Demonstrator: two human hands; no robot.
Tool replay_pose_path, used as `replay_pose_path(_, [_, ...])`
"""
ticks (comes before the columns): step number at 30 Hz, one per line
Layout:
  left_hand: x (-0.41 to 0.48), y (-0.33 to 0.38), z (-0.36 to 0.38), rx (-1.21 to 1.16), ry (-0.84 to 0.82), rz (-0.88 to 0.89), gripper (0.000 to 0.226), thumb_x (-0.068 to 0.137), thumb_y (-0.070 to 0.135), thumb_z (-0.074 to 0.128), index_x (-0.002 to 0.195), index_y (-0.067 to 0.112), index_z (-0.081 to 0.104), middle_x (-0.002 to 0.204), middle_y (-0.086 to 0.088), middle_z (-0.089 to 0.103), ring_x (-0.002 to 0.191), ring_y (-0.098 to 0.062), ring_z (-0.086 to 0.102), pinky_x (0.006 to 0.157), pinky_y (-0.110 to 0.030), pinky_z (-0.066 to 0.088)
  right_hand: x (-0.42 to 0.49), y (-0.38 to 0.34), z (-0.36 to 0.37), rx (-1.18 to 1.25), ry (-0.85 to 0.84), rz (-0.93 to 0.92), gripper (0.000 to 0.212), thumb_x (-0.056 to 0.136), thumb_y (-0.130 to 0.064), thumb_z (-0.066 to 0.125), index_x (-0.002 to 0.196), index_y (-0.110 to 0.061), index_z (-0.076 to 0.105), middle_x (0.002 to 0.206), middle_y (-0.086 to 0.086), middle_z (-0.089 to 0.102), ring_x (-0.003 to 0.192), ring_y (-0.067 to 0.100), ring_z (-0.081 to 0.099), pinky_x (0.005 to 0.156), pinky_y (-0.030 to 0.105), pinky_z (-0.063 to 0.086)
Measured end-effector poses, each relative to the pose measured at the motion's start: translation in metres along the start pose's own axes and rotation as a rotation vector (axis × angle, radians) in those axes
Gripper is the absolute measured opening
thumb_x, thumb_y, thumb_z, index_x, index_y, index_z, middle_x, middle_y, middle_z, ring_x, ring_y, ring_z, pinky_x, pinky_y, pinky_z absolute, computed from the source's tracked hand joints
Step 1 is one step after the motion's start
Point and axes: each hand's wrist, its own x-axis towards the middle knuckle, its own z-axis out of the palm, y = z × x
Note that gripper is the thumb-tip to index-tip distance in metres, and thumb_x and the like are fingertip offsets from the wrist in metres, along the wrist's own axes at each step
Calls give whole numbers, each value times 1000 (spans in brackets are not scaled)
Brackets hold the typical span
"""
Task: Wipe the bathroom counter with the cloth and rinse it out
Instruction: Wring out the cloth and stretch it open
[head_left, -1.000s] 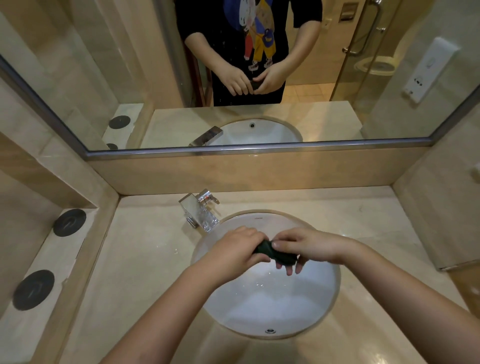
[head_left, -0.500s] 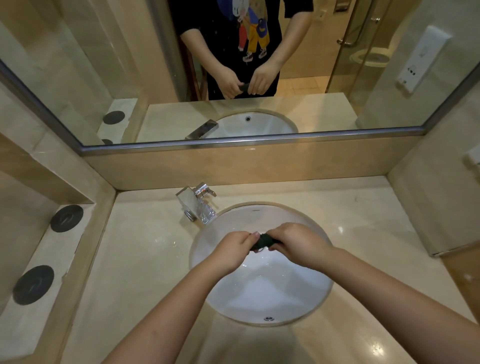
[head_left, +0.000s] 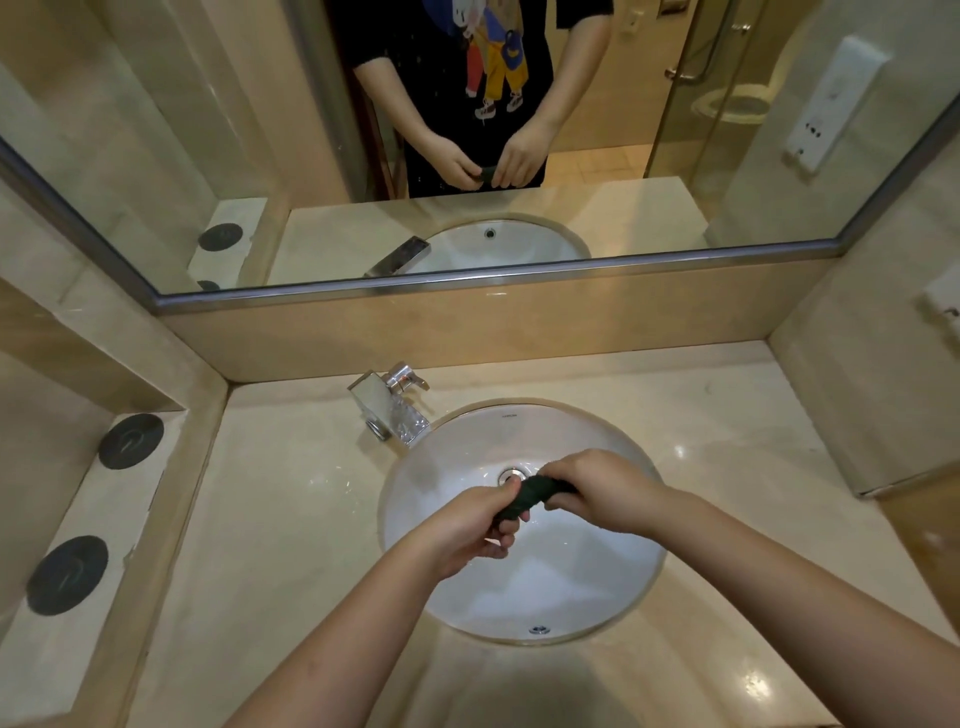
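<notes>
Left hand dipped; with right hand it grips one cloth over sink.

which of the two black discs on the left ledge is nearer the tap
The far black disc, higher in the picture; the near black disc sits closer to the camera and farther from the tap.

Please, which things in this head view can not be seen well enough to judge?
1. Cloth: only its twisted dark middle shows in the head view; the left hand and right hand cover both ends.
2. Drain: partly behind the hands.
3. Lettering on the sink rim: too small to read.
4. Faucet: outlet faces down, unseen; whether water runs is unclear.
</notes>
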Motion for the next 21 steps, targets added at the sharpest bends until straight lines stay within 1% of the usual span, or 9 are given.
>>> replay_pose_path(2, [-2,-1,-3,45,42,47,38,100,41,41,97,11,64,69,2,56,62,-13,56,66,-25,47,-1,1,-7,191,-27,68,13,87,-28,64,99,-23,68,79,-4,68,70,15,59,65,33,45])
replay_pose_path(4, [-5,1,-6,87,109,133,28,99,35,46,108,15,64,86,1,68,71,-13,64,74,-28,49,-4,2,-12,498,-37,143,15,87,-27,66,100,-21,68,80,-2,70,70,15,64,70,34,52])
replay_pose_path(6, [-9,1,-7,125,207,267,20,97,26,53,115,24,61,100,1,70,80,-13,69,78,-26,50,-8,-1,-16,779,-60,216,17,93,-25,61,106,-15,66,84,4,73,72,17,66,74,34,54])
replay_pose_path(7, [-11,1,-8,159,262,359,23,95,22,57,117,27,60,105,3,69,84,-10,69,79,-23,50,-9,-2,-17,892,-69,250,19,95,-24,58,106,-12,66,85,8,73,72,18,66,76,34,55])
replay_pose_path(11, [-17,-7,-11,492,373,668,37,82,16,73,113,33,62,106,13,65,94,-3,61,78,-15,49,-14,-4,-15,1183,-170,363,24,96,-25,55,106,-5,66,92,12,72,78,19,64,83,36,56])
replay_pose_path(14, [-20,-9,-11,553,419,683,30,80,14,73,104,31,67,96,16,66,87,2,59,72,-9,42,-18,-7,-13,1184,-355,307,23,96,-22,56,108,-4,64,94,10,69,80,18,63,80,36,55])
replay_pose_path(16, [-21,-12,-11,678,386,677,20,88,19,65,107,27,65,98,12,64,89,0,56,74,-12,42,-19,-12,-13,1080,-439,236,19,95,-17,57,108,-4,62,89,7,68,79,17,62,80,36,55])
replay_pose_path(19, [-22,-16,-5,963,364,537,20,99,31,44,103,19,60,99,1,61,93,-16,56,80,-32,44,-18,-20,-12,945,-387,209,9,91,-11,62,99,-7,65,80,2,68,74,15,63,81,35,56])
replay_pose_path(21, [-23,-15,-3,986,402,416,31,101,37,36,91,18,58,89,0,60,86,-21,56,76,-36,43,-17,-25,-8,829,-269,182,3,89,-12,65,92,-10,66,75,-1,67,69,11,62,79,33,55])
